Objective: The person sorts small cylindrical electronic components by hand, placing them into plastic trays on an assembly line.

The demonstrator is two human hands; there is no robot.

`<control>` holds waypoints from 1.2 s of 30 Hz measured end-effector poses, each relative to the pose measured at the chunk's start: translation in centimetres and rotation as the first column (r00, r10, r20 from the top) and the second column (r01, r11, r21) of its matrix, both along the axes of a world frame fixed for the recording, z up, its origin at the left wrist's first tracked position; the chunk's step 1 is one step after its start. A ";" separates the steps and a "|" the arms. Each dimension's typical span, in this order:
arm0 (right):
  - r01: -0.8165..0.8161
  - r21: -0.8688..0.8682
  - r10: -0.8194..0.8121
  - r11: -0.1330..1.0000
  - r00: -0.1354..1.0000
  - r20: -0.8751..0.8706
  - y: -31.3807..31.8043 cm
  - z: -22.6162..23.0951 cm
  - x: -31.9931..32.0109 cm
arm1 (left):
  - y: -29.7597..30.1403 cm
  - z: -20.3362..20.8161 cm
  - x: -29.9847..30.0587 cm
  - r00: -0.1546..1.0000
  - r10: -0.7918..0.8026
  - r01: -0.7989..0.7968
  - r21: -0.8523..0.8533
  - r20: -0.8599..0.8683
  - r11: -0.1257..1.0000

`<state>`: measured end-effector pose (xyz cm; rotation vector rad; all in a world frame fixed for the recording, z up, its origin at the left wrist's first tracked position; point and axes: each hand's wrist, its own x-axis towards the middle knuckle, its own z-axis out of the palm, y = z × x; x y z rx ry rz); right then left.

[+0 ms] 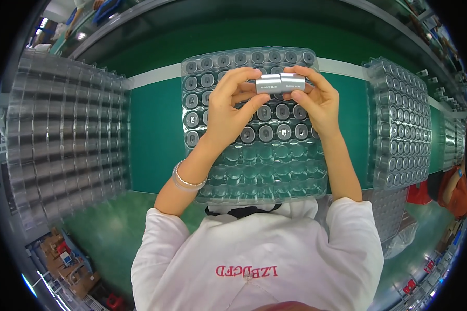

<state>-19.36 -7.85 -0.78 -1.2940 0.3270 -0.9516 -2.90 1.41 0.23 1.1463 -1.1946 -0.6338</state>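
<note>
Two short silver-grey cylinders with printed sides are held up level, end to end, above a clear plastic tray (259, 173). My left hand (230, 106) pinches the left cylinder (268, 83) between thumb and fingers. On the right cylinder (293, 83) my right hand (320, 101) has closed in the same way. The inner ends meet or nearly meet. Below them, dark round-topped pieces (265, 133) fill the tray's far rows, while its near rows hold bare pockets. My hands and forearms hide some of the pieces.
Tall stacked clear trays (70, 135) stand to the left on the green work surface (153, 135). At the right is another tray stack (399, 124) full of round pieces. A person in orange-red (455, 194) is at the far right. Cardboard boxes (70, 264) lie lower left.
</note>
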 end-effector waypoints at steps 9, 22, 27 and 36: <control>0.031 -0.083 -0.033 0.996 0.999 -0.026 -0.2 -0.5 -0.1 | -0.1 0.0 -0.1 0.999 -0.002 0.004 0.045 -0.045 0.999; 0.130 -0.045 -0.136 0.991 0.969 -0.206 -1.1 -1.2 -0.2 | -0.1 -0.4 0.3 0.992 -0.068 0.089 0.215 -0.103 0.973; 0.148 0.095 -0.119 0.984 0.958 -0.260 -1.3 -1.1 -0.4 | -0.3 -1.3 0.6 0.946 -0.138 0.238 0.336 -0.294 0.911; 0.207 0.103 -0.164 0.973 0.931 -0.326 -1.1 -0.9 -0.3 | -0.2 -0.9 0.5 0.894 -0.171 0.346 0.396 -0.413 0.851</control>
